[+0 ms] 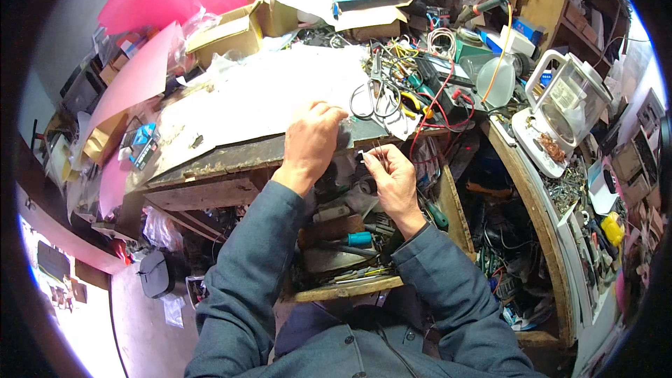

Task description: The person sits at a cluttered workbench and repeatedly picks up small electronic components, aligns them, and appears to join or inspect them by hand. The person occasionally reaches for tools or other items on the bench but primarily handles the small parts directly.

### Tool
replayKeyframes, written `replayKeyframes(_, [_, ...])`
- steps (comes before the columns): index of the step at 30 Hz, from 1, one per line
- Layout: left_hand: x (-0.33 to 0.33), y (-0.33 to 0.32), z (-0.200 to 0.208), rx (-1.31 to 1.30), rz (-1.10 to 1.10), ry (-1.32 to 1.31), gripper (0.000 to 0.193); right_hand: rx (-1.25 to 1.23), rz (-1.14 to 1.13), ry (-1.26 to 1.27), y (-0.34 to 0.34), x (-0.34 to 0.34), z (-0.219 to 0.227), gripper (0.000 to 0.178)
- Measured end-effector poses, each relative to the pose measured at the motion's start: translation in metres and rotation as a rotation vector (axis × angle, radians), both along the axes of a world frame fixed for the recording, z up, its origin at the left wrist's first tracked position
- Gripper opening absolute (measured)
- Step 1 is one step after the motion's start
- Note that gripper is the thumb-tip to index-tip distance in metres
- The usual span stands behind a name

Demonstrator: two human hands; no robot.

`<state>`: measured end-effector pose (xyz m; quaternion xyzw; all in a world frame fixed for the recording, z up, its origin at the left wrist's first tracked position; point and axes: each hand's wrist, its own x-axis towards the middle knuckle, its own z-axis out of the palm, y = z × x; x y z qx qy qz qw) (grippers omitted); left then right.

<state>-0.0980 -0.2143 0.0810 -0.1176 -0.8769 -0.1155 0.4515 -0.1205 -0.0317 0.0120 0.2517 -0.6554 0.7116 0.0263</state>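
Note:
My left hand [311,141] is over the front edge of the workbench [238,152]. Its fingers are curled with the tips together; whatever they hold, if anything, is too small to make out. To its right, above an open drawer [364,287], my right hand [397,185] pinches a small white piece [362,156] between thumb and fingers. Thin dark prongs or leads stick up from the same grip, too fine to name. On the bench just beyond lie black-handled scissors [364,101] and yellow-handled pliers [411,103].
The drawer is pulled out below my hands, full of tools and loose parts. A white sheet [259,98] covers much of the bench. Red test leads [437,108] hang at the right. A glass kettle [567,101] stands on the curved side counter. Cardboard boxes [227,36] sit behind.

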Motion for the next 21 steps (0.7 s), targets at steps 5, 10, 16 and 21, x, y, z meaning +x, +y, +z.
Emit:
replayKeyframes(5, [0.052, 0.026, 0.009, 0.319, -0.150, -0.145, 0.021, -0.057, 0.149, -0.093, 0.006, 0.001, 0.011, 0.008])
replayKeyframes(10, [0.094, 0.022, -0.016, 0.674, -0.249, -0.364, 0.019, -0.045, 0.501, -0.186, 0.005, 0.018, 0.025, 0.006])
replayKeyframes(16, [0.152, 0.025, -0.040, 0.841, -0.079, -0.249, 0.012, 0.221, 0.495, -0.067, -0.003, 0.029, 0.016, 0.011])
replayKeyframes(21, [0.226, 0.007, -0.094, 1.000, 0.233, -0.021, 0.011, 0.233, 0.427, -0.135, 0.009, 0.025, 0.011, 0.011])
